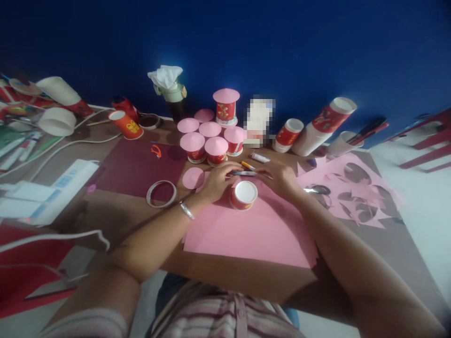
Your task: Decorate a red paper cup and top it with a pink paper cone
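Note:
Between my two hands lies a slim white-and-blue pen-like stick (243,173), held just behind a short red paper cup (243,201) with a white top. The fingers of my left hand (219,180) close on its left end, and those of my right hand (281,179) on its right end. The cup stands on a stack of pink paper sheets (246,239). A yellow stick (248,165) lies close behind the fingers. Left of my left hand is a pink paper disc (193,178).
Several red cups with pink cone roofs (216,147) stand behind my hands. A tape roll (161,194) and a dark red sheet (130,169) lie left. Scissors (319,189) and cut pink paper (377,183) are right. A bottle (173,94) stands near the blue wall.

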### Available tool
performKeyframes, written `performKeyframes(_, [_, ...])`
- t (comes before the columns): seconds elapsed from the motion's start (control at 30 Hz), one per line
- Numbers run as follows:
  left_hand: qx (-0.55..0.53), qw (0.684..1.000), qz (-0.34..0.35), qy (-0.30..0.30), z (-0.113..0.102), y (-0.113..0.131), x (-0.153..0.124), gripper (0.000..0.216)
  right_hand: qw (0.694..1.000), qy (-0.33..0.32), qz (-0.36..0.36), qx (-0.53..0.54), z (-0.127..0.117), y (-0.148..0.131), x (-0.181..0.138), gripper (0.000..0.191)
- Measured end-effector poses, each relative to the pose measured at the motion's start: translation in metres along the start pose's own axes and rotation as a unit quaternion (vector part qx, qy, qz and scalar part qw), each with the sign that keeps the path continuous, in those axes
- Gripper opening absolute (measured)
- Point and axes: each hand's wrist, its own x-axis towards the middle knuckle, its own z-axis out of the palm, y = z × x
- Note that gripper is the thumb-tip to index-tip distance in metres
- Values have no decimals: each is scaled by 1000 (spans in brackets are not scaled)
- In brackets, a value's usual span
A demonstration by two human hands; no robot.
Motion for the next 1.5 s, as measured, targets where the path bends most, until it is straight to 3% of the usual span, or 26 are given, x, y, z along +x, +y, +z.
performKeyframes(0.13, [13,1000,-4,13,-3,-1,-2,19,979,-16,-111,-169,3,1,-7,31])
performKeyframes(0.23, [14,1000,4,11,-2,-3,-1,18,961,-33,-137,-240,2,-4,-10,31])
performKeyframes(0.4, [31,999,21,28,-1,-3,-1,15,944,-23,-129,-302,1,-11,-12,28])
performKeyframes(0.67, [71,993,72,63,-2,2,-3,10,953,31,-99,-286,10,-5,-19,21])
performKeyframes(0.8, [70,986,120,88,-5,17,0,8,948,48,-80,-305,14,-2,-21,26])
performKeyframes(0.93, [119,981,136,68,-25,40,-2,6,948,46,-61,-309,15,-2,-22,25])
performKeyframes(1.03, [221,967,110,62,-53,51,-13,7,950,39,-52,-305,15,-2,-22,26])
performKeyframes(1.13, [352,933,52,60,-82,51,-33,21,951,37,-48,-303,15,-1,-22,27])
performKeyframes(1.2, [375,924,16,71,-94,46,-50,25,953,37,-44,-299,15,-1,-22,27])
performKeyframes(1.37, [388,917,14,94,-88,32,-89,26,954,42,-39,-294,15,-1,-22,28])
performKeyframes(1.5, [410,906,25,99,-75,27,-102,31,953,39,-39,-299,14,-2,-22,28])
